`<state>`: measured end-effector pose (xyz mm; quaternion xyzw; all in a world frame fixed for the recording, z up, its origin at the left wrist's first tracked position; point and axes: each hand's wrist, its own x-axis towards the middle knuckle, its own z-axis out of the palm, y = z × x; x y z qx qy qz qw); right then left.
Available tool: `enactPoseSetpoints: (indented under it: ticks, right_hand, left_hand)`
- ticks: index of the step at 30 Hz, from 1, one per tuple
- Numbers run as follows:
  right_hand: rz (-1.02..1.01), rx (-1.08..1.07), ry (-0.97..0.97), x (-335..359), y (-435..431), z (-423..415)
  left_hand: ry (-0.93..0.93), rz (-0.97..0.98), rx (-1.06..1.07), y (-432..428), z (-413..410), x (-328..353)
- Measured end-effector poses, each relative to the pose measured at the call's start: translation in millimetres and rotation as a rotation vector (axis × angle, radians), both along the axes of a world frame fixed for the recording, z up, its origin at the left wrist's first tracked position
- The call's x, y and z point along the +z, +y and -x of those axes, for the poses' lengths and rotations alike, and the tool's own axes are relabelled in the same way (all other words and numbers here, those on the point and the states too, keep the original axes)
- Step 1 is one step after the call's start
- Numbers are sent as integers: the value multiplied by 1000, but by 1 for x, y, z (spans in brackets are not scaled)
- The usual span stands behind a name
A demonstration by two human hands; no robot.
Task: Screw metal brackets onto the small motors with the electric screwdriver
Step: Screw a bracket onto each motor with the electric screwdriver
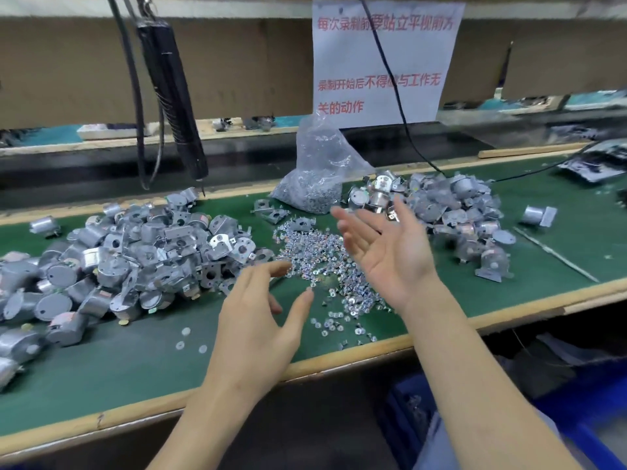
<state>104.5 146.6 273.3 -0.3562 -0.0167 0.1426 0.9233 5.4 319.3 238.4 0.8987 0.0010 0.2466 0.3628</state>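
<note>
A big heap of small silver motors (135,252) covers the left of the green bench mat (135,361). A second heap of motors with brackets (454,212) lies at the right rear. Loose screws (322,256) are scattered between the heaps. The black electric screwdriver (173,96) hangs from above at the upper left, its tip just over the bench. My left hand (258,320) hovers over the mat near the front edge, fingers spread and holding nothing. My right hand (383,245) is raised palm-up above the screws, fingers relaxed and empty.
A clear plastic bag of screws (315,174) stands behind the loose screws. A lone motor with a bracket (539,215) lies at the far right. A paper sign (383,59) and a black cable (397,93) hang at the back. Blue bins (590,415) sit below the bench at right.
</note>
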Motion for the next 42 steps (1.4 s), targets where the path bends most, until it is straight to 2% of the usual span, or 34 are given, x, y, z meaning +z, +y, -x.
enactPoseSetpoints:
  ticks: [4, 7, 14, 18, 22, 29, 34, 42]
  right_hand:
    - [374, 34, -177, 5, 47, 5]
    - [613, -85, -327, 5, 80, 6]
    - [882, -139, -562, 1, 130, 8]
    - [853, -125, -647, 5, 148, 12]
    - [741, -174, -684, 14, 159, 20]
    - [642, -164, -771, 28, 158, 29]
    - [622, -153, -730, 28, 151, 29]
    - [624, -203, -730, 43, 129, 26]
  left_hand:
    - [-18, -30, 33, 15, 5, 5]
    - [-44, -45, 92, 32, 9, 6]
    - [-153, -164, 449, 85, 20, -2]
    - [-36, -229, 595, 116, 26, -8]
    - [152, -253, 491, 128, 28, -15]
    - [111, -252, 398, 134, 19, -14]
    - [88, -250, 377, 126, 19, -18]
    - [91, -128, 362, 129, 20, -15]
